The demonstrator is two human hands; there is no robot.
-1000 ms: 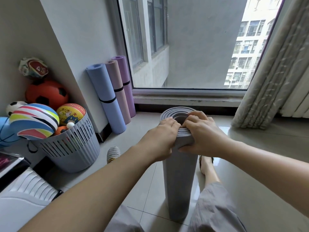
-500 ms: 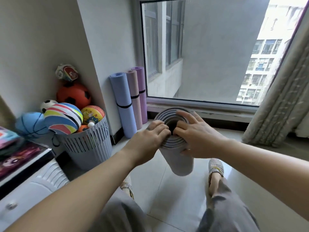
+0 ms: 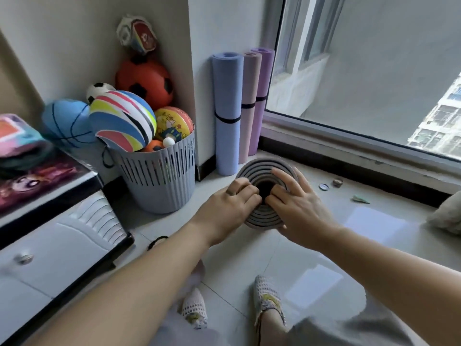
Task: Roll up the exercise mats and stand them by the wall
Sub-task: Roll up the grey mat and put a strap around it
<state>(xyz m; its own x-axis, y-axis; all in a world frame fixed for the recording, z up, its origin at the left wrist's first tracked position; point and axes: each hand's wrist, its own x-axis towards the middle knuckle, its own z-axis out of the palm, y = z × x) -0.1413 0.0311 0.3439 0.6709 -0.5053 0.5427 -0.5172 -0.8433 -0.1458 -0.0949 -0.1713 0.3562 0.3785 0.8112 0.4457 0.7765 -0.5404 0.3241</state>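
A rolled grey mat [image 3: 264, 217] stands on end on the tiled floor, and I look down onto its spiral top. My left hand [image 3: 230, 208] grips the top edge, fingers curled into the dark core. My right hand [image 3: 296, 208] lies across the right side of the top, fingertips hooked at the core. Three rolled mats lean upright at the wall corner just beyond: a blue mat [image 3: 228, 106], a pink mat [image 3: 249, 96] and a purple mat [image 3: 263, 78], each with a dark strap.
A grey slatted basket [image 3: 159, 178] heaped with balls stands left of the mats. A white cabinet [image 3: 57, 248] fills the lower left. The window sill [image 3: 349, 146] runs along the right. Small caps [image 3: 324, 186] and a paper scrap lie on the floor. My slippered feet [image 3: 268, 303] are below.
My view has risen and tipped down over the grey roll, which now sits nearer the leaning mats. Both hands stay on its top.
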